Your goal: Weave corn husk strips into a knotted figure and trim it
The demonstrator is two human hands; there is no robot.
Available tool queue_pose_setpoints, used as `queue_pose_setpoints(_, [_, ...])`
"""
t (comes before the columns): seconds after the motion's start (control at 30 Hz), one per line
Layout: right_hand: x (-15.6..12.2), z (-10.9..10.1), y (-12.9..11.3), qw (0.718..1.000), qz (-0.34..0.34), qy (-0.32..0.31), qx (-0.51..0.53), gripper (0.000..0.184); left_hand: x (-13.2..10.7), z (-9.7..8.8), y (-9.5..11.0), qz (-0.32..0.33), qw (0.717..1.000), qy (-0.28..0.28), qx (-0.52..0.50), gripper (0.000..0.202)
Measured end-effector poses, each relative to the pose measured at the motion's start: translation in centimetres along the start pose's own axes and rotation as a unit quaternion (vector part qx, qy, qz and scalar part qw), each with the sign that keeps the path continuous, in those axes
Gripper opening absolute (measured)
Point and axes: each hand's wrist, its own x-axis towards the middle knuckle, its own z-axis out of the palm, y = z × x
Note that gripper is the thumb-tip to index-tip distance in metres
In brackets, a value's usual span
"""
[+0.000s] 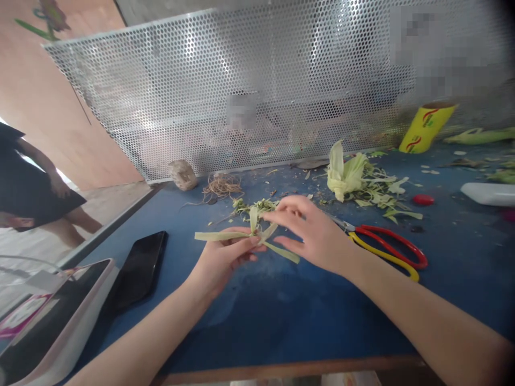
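Observation:
Pinched between the thumb and fingers of my left hand [231, 252] is the middle of a small cross of pale green leaf strips [225, 235]. Its arms stick out to the left, up, and to the lower right. My right hand [308, 230] hovers just right of the strips, thumb and fingers apart. One strip passes close to its fingertips; contact there is unclear. Behind the hands lies a pile of shredded green scraps [257, 206]. Scissors [386, 246] with red and yellow handles rest on the blue table [249, 332], partly behind my right wrist.
A black phone [140, 265] and a white-edged tray [68, 327] lie at left. Farther back are a stone [182, 175], tangled twine [222, 186], a husk bundle [348, 174] and a yellow tube [426, 128]. A perforated metal panel [249, 69] bounds the table; a person [36, 177] stands beyond its left edge.

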Motion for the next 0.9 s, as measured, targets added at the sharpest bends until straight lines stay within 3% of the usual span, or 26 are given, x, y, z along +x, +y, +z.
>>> queue_pose_setpoints(0.07, [0.0, -0.3, -0.1, 0.999, -0.033, -0.026, -0.005, 0.021, 0.1, -0.1, 0.0, -0.015, 1.0, -0.006, -0.014, 0.021])
queue_pose_setpoints(0.13, [-0.2, -0.3, -0.4, 1.0, -0.006, -0.018, 0.012, 0.014, 0.1, 0.0, 0.0, -0.008, 1.0, -0.006, -0.006, 0.021])
queue_pose_setpoints(0.23, [-0.4, 0.1, -0.6, 1.0, -0.027, 0.002, 0.01, 0.01, -0.1, 0.4, 0.0, 0.044, 0.997, 0.003, 0.062, 0.018])
queue_pose_setpoints(0.37, [-0.6, 0.5, -0.8, 0.989, -0.126, 0.038, -0.063, 0.014, -0.4, 0.8, 0.2, 0.106, 0.981, 0.016, 0.162, 0.012])
queue_pose_setpoints(0.5, [-0.6, 0.4, -1.0, 0.985, -0.132, 0.053, -0.098, 0.014, -0.5, 1.0, 0.2, 0.117, 0.972, 0.024, 0.202, 0.01])
queue_pose_setpoints(0.73, [-0.3, 0.5, -1.1, 0.999, -0.031, -0.029, 0.019, 0.011, -0.4, 0.8, -0.6, 0.151, 0.951, -0.002, 0.27, 0.003])
queue_pose_setpoints(0.9, [-0.1, 0.8, -1.3, 0.991, 0.08, 0.019, 0.105, 0.005, -0.9, 0.9, -0.6, 0.154, 0.95, -0.037, 0.268, 0.005])
